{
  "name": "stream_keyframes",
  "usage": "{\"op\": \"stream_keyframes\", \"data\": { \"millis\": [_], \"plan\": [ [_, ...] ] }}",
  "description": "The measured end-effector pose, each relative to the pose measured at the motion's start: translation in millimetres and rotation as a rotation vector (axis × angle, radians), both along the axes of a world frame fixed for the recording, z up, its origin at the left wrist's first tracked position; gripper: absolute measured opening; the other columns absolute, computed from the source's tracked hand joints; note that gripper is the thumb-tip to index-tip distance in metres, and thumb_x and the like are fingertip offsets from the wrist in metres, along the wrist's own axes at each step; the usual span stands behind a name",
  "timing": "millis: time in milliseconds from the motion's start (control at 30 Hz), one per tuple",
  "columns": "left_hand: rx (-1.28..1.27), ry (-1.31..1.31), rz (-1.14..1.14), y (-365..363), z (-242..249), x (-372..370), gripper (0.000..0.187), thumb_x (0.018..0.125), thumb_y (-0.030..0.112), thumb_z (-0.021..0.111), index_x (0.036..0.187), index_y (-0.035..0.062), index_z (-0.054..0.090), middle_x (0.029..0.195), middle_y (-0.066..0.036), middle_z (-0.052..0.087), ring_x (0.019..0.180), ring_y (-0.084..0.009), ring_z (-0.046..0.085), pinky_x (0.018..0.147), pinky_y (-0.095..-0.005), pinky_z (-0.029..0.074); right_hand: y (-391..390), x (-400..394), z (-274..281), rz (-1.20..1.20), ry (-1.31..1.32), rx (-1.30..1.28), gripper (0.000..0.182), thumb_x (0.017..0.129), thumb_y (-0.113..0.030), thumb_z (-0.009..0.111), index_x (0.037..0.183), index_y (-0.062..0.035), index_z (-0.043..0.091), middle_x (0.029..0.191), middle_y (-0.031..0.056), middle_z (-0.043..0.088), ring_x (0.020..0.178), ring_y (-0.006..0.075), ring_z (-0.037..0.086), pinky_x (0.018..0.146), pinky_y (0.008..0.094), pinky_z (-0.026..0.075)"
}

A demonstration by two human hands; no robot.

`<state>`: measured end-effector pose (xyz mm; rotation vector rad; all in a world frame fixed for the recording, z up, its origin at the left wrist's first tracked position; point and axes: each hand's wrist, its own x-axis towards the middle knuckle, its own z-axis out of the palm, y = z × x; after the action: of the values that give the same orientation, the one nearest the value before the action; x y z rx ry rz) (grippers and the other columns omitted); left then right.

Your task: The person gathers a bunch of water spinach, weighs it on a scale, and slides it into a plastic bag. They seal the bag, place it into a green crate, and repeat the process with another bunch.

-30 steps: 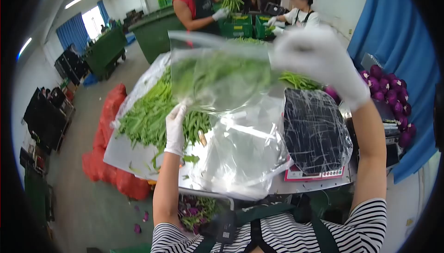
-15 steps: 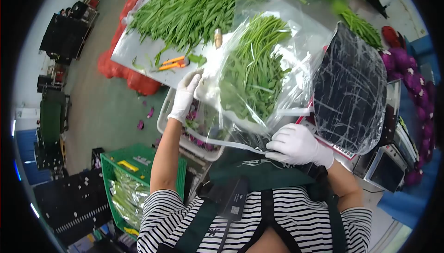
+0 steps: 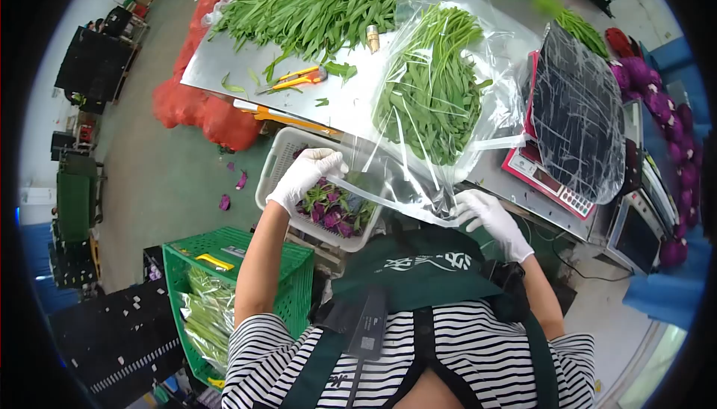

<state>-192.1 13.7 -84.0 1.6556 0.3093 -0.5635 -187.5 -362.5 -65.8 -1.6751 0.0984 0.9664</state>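
Note:
A clear plastic bag lies over the front edge of the metal table, with a bunch of long-stemmed leafy greens inside it. My left hand, in a white glove, is closed on the left end of the bag's rim, above a white basket. At the right end of the rim is my gloved right hand, its fingertips bent onto the plastic. The rim stretches between my hands in front of my green apron.
A large heap of greens, an orange cutter and a small cylinder lie on the table. The basket holds purple and green scraps. A red scale stands right; a green crate holds bagged greens.
My left hand has come off the table edge and now grips the bag's rim. My right hand has moved up and right a little. The bag's mouth is pulled straighter between them.

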Motion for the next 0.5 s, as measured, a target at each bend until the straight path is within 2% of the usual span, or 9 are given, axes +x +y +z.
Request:
{"op": "stream_keyframes", "data": {
  "millis": [33,200,267,300,367,400,433,500],
  "plan": [
    [-0.033,-0.017,0.004,1.8,-5.5,-0.8,0.026,0.092,0.027,0.059,0.089,0.0028,0.067,0.083,-0.003,0.068,0.077,-0.0097,0.061,0.074,-0.0251,0.048,9.0,-4.9,2.3,-0.002,0.055,-0.044,0.042,0.091,-0.041,0.056,0.112,-0.0041,0.057,0.095,0.0054,0.065,0.08,0.011,0.061,0.065,0.0232,0.047],
    [-0.036,-0.053,0.009,12.7,-34.1,-1.4,0.021,0.092,0.022,0.06,0.088,0.0037,0.068,0.077,-0.001,0.067,0.07,-0.007,0.058,0.069,-0.0225,0.046,20.2,-47.3,-20.4,-0.08,-0.055,-0.152,0.037,0.088,-0.037,0.06,0.108,-0.0055,0.059,0.091,0.0039,0.065,0.075,0.0103,0.062,0.061,0.0221,0.046],
    [-0.053,-0.078,-0.025,16.1,-37.6,-0.3,0.023,0.092,0.023,0.059,0.083,0.0045,0.069,0.074,0.0,0.066,0.068,-0.0064,0.055,0.067,-0.0225,0.044,27.1,-62.8,-18.5,-0.29,0.042,-0.144,0.041,0.089,-0.04,0.059,0.111,-0.0053,0.059,0.095,0.0049,0.065,0.08,0.0115,0.062,0.067,0.0248,0.048],
    [-0.059,-0.098,-0.042,18.6,-39.5,1.1,0.026,0.092,0.024,0.058,0.078,0.0052,0.07,0.072,0.002,0.064,0.067,-0.0059,0.053,0.066,-0.0225,0.042,30.7,-67.9,-20.0,-0.308,0.038,-0.148,0.041,0.089,-0.04,0.059,0.111,-0.0053,0.059,0.095,0.0049,0.065,0.08,0.0115,0.062,0.067,0.0248,0.048],
    [-0.101,-0.103,-0.074,20.7,-44.0,5.6,0.024,0.091,0.023,0.058,0.079,0.0056,0.069,0.071,0.002,0.064,0.067,-0.0049,0.052,0.065,-0.022,0.042,36.7,-74.2,-28.2,-0.534,0.07,-0.033,0.047,0.088,-0.044,0.057,0.115,-0.006,0.058,0.1,0.006,0.064,0.086,0.0128,0.061,0.076,0.0286,0.049],
    [-0.111,-0.101,-0.071,20.2,-43.6,6.7,0.023,0.091,0.022,0.058,0.081,0.0054,0.069,0.072,0.002,0.064,0.067,-0.0049,0.052,0.065,-0.0218,0.042,39.0,-74.2,-30.1,-0.505,0.089,-0.001,0.052,0.087,-0.049,0.056,0.118,-0.0065,0.057,0.105,0.0075,0.063,0.092,0.0136,0.06,0.08,0.0313,0.048],
    [-0.119,-0.097,-0.065,19.7,-42.8,6.8,0.021,0.091,0.021,0.058,0.082,0.0053,0.069,0.072,0.002,0.064,0.066,-0.0049,0.052,0.065,-0.0216,0.042,41.5,-74.6,-31.1,-0.515,0.09,-0.004,0.052,0.087,-0.049,0.056,0.118,-0.0065,0.057,0.105,0.0075,0.063,0.092,0.0136,0.06,0.08,0.0313,0.048],
    [-0.134,-0.097,-0.067,19.0,-42.3,8.4,0.019,0.091,0.019,0.058,0.083,0.0049,0.068,0.074,0.002,0.065,0.067,-0.0051,0.053,0.066,-0.0213,0.043,48.0,-71.9,-31.6,-0.344,-0.018,-0.068,0.05,0.085,-0.047,0.06,0.115,-0.0067,0.058,0.102,0.006,0.064,0.089,0.0127,0.06,0.077,0.0302,0.047]
  ]
}}
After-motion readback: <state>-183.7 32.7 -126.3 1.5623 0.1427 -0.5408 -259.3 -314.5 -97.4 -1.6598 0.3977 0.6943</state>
